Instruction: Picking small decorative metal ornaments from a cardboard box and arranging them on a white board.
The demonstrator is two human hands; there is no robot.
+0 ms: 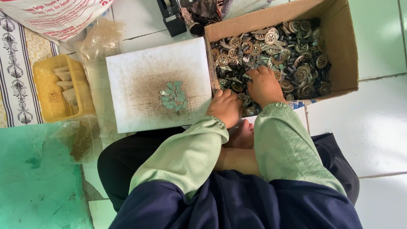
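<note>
Green-sleeved left hand (pixel 225 107) and right hand (pixel 263 85), fingers curled into metal wheel parts (pixel 292 51), cardboard box (pixel 343 46) far right, white board (pixel 140 85) left with small metal clips (pixel 173 96).

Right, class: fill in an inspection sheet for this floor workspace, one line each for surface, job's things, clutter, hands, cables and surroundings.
Surface: white tiled floor; a stained white square board lies on it.
Job's things: open brown cardboard box filled with round metal wheel parts; small pile of flat green-grey metal pieces on the board.
Clutter: yellow plastic tray, clear plastic bags, black tape dispenser.
Hands: left hand at the box's near edge; right hand on the parts inside; whether either grips a part cannot be told.
Cables: nothing seen.
Surroundings: green mat, patterned cloth, printed white sack.
</note>
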